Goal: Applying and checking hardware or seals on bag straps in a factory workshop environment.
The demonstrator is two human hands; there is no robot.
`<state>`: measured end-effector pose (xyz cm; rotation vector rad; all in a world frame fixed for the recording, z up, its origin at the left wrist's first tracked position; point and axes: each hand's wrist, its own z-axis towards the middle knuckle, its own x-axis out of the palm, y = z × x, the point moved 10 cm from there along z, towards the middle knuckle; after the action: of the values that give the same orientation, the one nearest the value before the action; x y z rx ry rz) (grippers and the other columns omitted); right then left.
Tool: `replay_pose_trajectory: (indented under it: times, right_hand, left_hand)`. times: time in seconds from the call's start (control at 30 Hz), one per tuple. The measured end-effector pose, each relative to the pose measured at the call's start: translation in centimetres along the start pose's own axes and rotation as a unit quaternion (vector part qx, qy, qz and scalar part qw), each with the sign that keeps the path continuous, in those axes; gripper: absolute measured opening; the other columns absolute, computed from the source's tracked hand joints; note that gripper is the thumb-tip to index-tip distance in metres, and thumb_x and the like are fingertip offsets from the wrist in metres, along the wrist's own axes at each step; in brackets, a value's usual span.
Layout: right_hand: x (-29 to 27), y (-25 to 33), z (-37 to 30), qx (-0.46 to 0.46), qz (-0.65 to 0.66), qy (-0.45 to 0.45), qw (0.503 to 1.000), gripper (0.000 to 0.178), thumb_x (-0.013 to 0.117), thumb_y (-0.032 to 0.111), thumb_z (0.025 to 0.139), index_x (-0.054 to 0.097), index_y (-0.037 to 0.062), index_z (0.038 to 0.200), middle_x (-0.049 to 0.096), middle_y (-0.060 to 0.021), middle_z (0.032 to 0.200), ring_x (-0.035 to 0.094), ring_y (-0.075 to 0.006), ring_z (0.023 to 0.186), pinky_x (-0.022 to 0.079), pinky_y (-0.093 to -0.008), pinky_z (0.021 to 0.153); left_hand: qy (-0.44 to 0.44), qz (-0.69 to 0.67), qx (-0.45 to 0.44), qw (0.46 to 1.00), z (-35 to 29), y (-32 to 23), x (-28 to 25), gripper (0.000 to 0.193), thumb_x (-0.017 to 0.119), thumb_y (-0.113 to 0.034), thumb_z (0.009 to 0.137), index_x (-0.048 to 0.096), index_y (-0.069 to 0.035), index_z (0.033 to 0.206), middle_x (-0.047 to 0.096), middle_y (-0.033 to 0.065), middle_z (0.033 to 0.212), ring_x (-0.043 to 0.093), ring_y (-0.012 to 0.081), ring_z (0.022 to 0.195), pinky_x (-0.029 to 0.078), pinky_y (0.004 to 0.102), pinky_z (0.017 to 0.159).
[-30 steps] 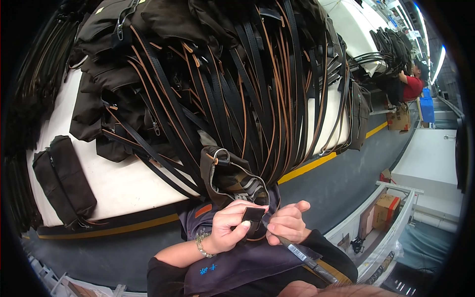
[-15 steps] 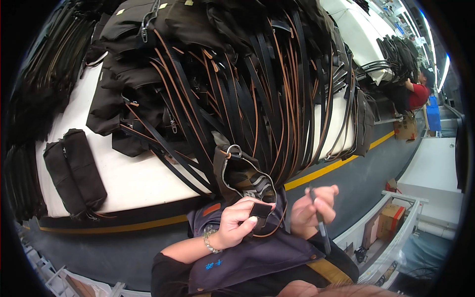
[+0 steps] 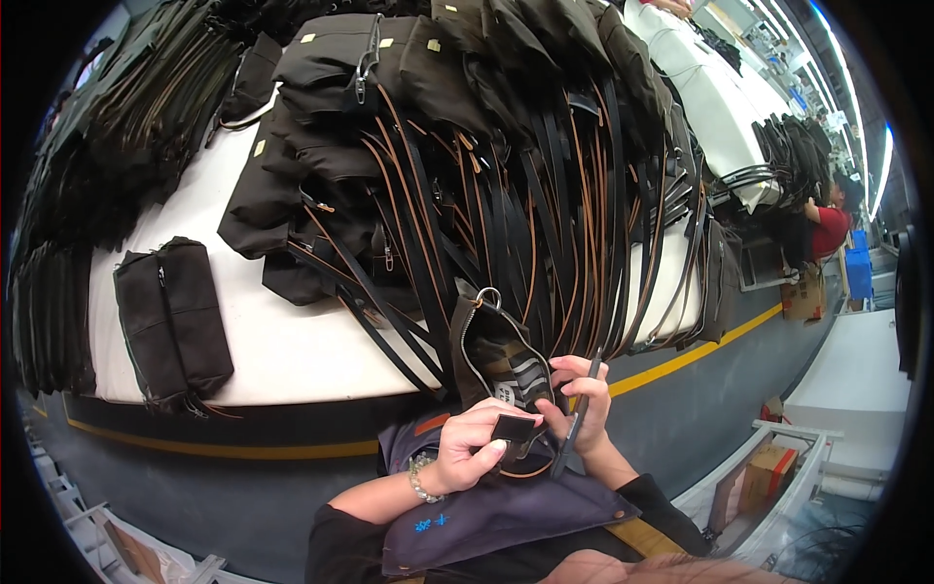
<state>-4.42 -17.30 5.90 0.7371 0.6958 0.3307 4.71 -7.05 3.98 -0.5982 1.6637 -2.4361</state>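
Observation:
My left hand (image 3: 469, 450) is closed on a small dark rectangular tab (image 3: 513, 428), its thumb pressing on the tab's lower edge. The tab sits at the near edge of an open dark bag (image 3: 469, 343). Striped lining and a zipper edge show inside its mouth, and a metal D-ring (image 3: 488, 298) stands at its far end. A slim dark pen-like tool (image 3: 578, 420) is held in my right hand (image 3: 588, 414), beside the bag's right side. My right fingers reach close to the bag's rim; whether they touch it I cannot tell.
Dark bags (image 3: 336, 146) with long brown-edged straps (image 3: 545, 224) pile on the white table (image 3: 263, 355). One folded bag (image 3: 175, 321) lies at its left end. Metal-framed shelving (image 3: 769, 457) stands at right. A person in red (image 3: 829, 232) sits far right.
My right hand has moved left and away from me, bringing the pen-like tool close to the bag. My left hand keeps hold of the tab. The view has shifted slightly.

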Motion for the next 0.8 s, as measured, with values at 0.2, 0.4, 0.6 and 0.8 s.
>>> replay_pose_trajectory:
  times: [0.2, 0.4, 0.6, 0.8]
  right_hand:
    - [1.3, -1.0, 0.2, 0.126, 0.032, 0.043, 0.991, 0.033, 0.067, -0.005, 0.065, 0.042, 0.0077, 0.084, 0.056, -0.0125, 0.090, 0.052, -0.0206, 0.084, 0.038, -0.0305, 0.076]
    - [1.0, 3.5, 3.9, 0.015, 0.119, 0.011, 0.993, 0.033, 0.060, -0.011, 0.067, 0.036, 0.0070, 0.080, 0.054, -0.0162, 0.096, 0.051, -0.0114, 0.058, 0.040, -0.0266, 0.069]
    - [1.5, 8.8, 7.8, -0.174, 0.067, -0.019, 0.982, 0.036, 0.059, -0.013, 0.063, 0.037, 0.0080, 0.080, 0.056, -0.0170, 0.094, 0.049, -0.0128, 0.055, 0.039, -0.0326, 0.070]
    - [4.7, 11.9, 6.8, -0.250, 0.089, 0.037, 0.963, 0.032, 0.062, -0.009, 0.061, 0.041, 0.0089, 0.078, 0.060, -0.0157, 0.088, 0.059, -0.0177, 0.066, 0.030, -0.0446, 0.093]
  left_hand:
    - [-0.001, 0.009, 0.049, 0.999, -0.5, -1.8, -0.3, 0.027, 0.047, -0.010, 0.071, 0.064, 0.007, 0.084, 0.063, 0.0183, 0.093, 0.059, 0.0267, 0.084, 0.045, 0.0348, 0.075]
    - [0.099, 0.139, 0.230, 0.958, -1.2, -6.7, 0.2, 0.021, 0.051, -0.012, 0.069, 0.062, 0.004, 0.078, 0.062, 0.0183, 0.094, 0.061, 0.0284, 0.080, 0.050, 0.0324, 0.064]
    - [0.121, 0.375, 0.234, 0.889, -1.4, -10.0, -2.0, 0.037, 0.061, -0.035, 0.070, 0.062, 0.000, 0.083, 0.062, 0.0153, 0.097, 0.062, 0.0265, 0.081, 0.051, 0.0329, 0.065]
    - [-0.339, 0.049, 0.076, 0.937, -1.2, -8.1, -11.6, 0.058, 0.061, -0.005, 0.070, 0.036, -0.001, 0.123, 0.050, 0.0122, 0.114, 0.051, 0.0209, 0.104, 0.040, 0.0306, 0.089]
